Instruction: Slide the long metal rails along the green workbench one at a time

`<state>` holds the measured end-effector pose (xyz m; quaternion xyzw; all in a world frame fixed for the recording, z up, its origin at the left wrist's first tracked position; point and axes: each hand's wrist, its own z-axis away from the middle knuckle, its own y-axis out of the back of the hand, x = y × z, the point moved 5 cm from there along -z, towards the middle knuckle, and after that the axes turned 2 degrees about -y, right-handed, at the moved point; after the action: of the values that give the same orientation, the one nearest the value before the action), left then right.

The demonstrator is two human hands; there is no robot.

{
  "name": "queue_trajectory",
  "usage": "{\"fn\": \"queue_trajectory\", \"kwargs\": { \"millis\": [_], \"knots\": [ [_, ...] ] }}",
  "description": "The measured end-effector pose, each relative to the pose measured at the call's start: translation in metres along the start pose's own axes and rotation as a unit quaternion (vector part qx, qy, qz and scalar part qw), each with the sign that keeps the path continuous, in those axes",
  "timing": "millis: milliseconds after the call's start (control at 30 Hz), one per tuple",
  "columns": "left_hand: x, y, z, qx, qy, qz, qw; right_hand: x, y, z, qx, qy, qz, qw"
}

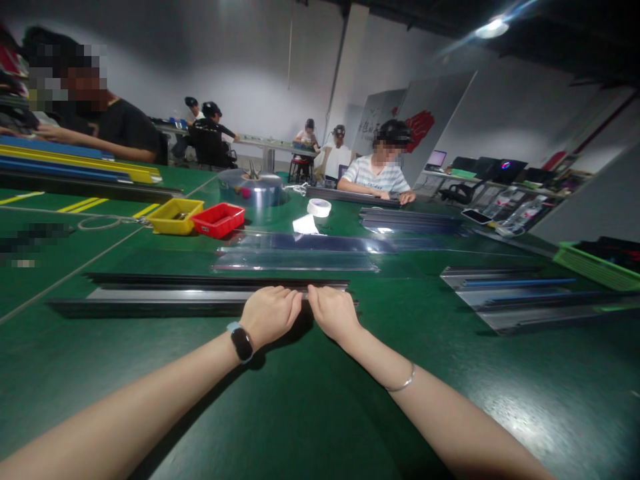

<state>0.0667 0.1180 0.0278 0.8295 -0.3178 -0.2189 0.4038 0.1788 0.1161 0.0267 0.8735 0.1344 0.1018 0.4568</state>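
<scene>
A long black channel-shaped profile with a pale inner strip lies crosswise on the green table. My left hand, below a wrist with a smartwatch, is closed over its near edge, right of the middle. Close beside it, my right hand is closed on the same profile near its right end. The thumbs and fingertips are mostly hidden, with a small gap between the hands. Beyond the profile lie clear plastic strips.
A yellow bin and a red bin stand at the back left, near a shiny round reel and a tape roll. More profiles lie at right, by a green basket. A co-worker sits opposite.
</scene>
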Motion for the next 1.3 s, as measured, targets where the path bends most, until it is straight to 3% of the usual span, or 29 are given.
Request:
{"fn": "queue_trajectory", "kwargs": {
  "millis": [400,667,867,1300],
  "knots": [
    [0.0,0.001,0.0,0.023,0.004,0.013,1.0,0.0,0.0,0.0,0.017,0.004,-0.004,1.0],
    [0.002,-0.002,0.001,0.006,-0.014,0.008,1.0,-0.001,-0.004,-0.001,-0.002,0.015,0.007,1.0],
    [0.002,0.003,0.0,0.027,-0.005,0.007,1.0,0.001,0.002,0.001,0.029,0.008,-0.016,0.999],
    [0.002,-0.009,0.0,-0.02,-0.007,-0.005,1.0,-0.004,-0.007,-0.004,-0.024,0.019,0.02,0.999]
  ]
}}
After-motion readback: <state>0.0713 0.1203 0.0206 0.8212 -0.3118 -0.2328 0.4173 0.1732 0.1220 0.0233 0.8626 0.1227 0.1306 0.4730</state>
